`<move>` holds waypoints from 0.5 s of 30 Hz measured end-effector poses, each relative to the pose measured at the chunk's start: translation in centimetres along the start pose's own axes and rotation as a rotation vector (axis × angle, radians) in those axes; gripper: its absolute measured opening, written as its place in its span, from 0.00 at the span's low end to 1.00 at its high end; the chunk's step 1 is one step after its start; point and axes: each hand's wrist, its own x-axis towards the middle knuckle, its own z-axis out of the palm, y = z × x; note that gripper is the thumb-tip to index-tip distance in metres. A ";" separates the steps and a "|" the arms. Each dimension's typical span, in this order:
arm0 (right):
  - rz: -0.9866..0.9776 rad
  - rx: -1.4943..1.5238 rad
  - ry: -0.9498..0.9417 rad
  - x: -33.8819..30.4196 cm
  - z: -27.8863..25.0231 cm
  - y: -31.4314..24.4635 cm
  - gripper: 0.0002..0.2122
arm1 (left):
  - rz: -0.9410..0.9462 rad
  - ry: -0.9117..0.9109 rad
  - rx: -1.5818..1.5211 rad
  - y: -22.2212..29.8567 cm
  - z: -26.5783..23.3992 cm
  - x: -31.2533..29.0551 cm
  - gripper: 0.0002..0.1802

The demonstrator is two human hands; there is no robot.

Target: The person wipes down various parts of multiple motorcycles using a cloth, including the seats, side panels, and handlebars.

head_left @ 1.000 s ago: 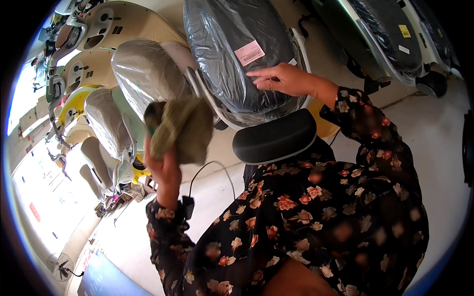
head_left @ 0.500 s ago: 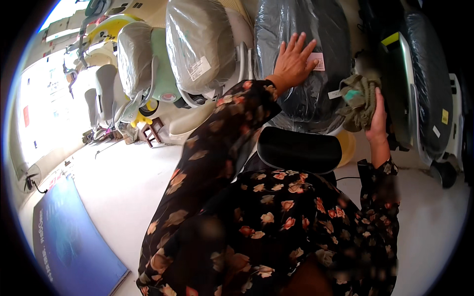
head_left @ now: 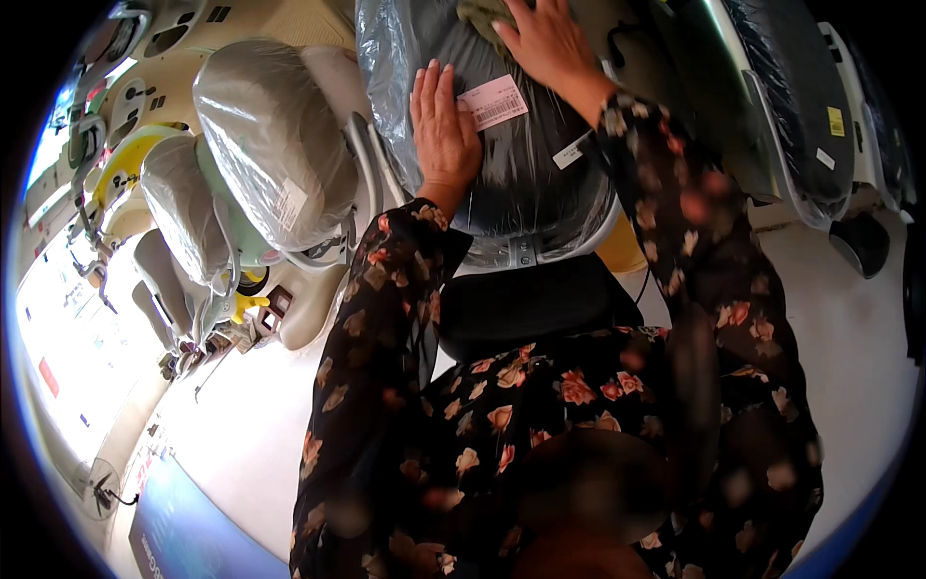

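A dark padded chair part, wrapped in clear plastic, stands upright in front of me. My left hand lies flat on the plastic, fingers stretched out, at the edge of a pink label. Higher up, my right hand presses an olive-green cloth against the same wrapped surface; its fingertips are partly cut off by the upper edge. A small white tag sticks to the plastic below my right wrist. Nearest my body is a black cushion.
To the left stand a grey plastic-wrapped chair part and a smaller wrapped one. Another dark wrapped chair part is at the right. A blue panel lies at the lower left, near a small fan.
My right hand has carried the cloth up and left onto the wrapped chair part. My left hand has shifted lower and left of the pink label. The whole view has turned.
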 end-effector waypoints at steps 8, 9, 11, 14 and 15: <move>0.013 0.012 0.043 6.3 4.0 1.9 0.25 | -0.118 0.134 -0.187 -0.8 -0.1 -0.6 0.25; 0.017 0.058 0.025 6.4 4.1 2.0 0.25 | -0.131 0.147 -0.220 -0.8 -0.2 -0.6 0.25; 0.007 0.038 0.016 6.1 4.4 2.1 0.26 | -0.160 0.177 -0.277 -0.9 -0.2 -0.7 0.25; -0.006 0.022 0.016 6.3 4.4 2.5 0.26 | -0.174 0.185 -0.332 -1.1 -0.1 -0.8 0.24; -0.010 0.025 0.013 6.3 4.5 2.5 0.26 | -0.207 0.178 -0.366 -1.1 -0.1 -0.8 0.25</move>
